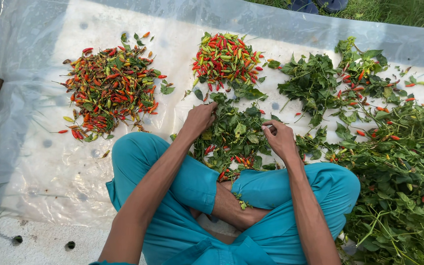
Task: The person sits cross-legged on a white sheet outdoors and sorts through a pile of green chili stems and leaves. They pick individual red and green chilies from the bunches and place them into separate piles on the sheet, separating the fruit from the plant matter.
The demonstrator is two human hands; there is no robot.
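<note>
I sit cross-legged on the sheet (50, 162) with both hands in the leafy clump (234, 130) just in front of my knees. My left hand (199, 118) is closed on a tuft of stems at the clump's near left edge; my right hand (280, 140) is curled with fingertips pinched on something small among the leaves, though I cannot tell exactly what. To do this well I judge I should hold the stem steady with the left and pinch each chili at its stalk with the right, so the pod comes away whole and without leaf. The clean pile (226, 56) lies beyond the clump, the mixed pile (109, 88) to the left, unpicked branches (398, 167) at my right.
</note>
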